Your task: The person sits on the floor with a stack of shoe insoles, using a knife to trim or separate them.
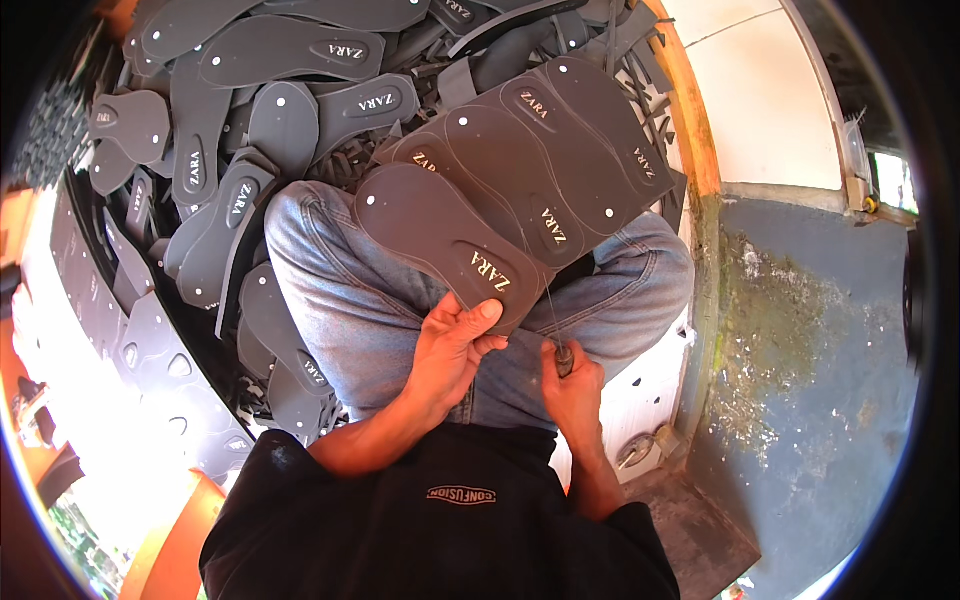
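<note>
Foam sole lies over the lap at the foam sheet's near left edge. I see the left hand pinching its heel, the right hand wrapped around a thin tool. I expect light, bendy foam, best gripped at that heel.

This looks like a footwear workshop: dark cut soles pile up across the upper left of the frame, thin offcuts lie among them, and a sheet marked with sole outlines spans the upper centre.
</note>
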Demonstrator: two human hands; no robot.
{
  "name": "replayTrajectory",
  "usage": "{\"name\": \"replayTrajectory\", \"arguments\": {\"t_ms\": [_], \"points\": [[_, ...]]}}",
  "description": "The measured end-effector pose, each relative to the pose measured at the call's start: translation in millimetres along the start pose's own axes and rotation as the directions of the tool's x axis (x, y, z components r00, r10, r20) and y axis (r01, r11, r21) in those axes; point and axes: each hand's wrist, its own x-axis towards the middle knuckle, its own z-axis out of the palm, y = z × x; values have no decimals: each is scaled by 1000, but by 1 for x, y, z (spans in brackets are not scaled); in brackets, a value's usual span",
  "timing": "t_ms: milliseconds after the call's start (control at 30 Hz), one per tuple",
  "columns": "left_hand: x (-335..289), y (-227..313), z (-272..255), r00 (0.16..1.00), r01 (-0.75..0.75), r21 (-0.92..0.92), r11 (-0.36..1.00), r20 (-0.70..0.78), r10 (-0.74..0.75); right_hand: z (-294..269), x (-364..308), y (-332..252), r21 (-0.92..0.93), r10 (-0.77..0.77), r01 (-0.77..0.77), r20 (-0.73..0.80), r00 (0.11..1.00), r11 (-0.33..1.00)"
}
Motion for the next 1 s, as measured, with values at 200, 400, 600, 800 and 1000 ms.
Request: {"name": "replayTrajectory", "arguments": {"t_ms": [200, 400, 600, 800, 1000], "points": [[-2, 0, -16, 999, -41, 105, 994, -19, 43, 6, 21, -10, -42, -105, 109, 94, 990, 993], [-9, 4, -31, 999, 34, 195, 980, -33, -28, 13, 59, -29, 88, -157, 147, 109, 982, 985], [11, 106, 4, 963, -270, 565, 780, 181, 201, 10, 58, -8, 201, -49, 43, 27, 998, 979], [58, 238, 34, 597, -751, 429, 501, 117, 794, 18, 56, -9, 287, -30, 40, -39, 999, 957], [61, 65, -56, 931, -238, 182, 954, -238, 278, 19, 56, 3, 401, -34, 83, -127, 991, 913]]}}
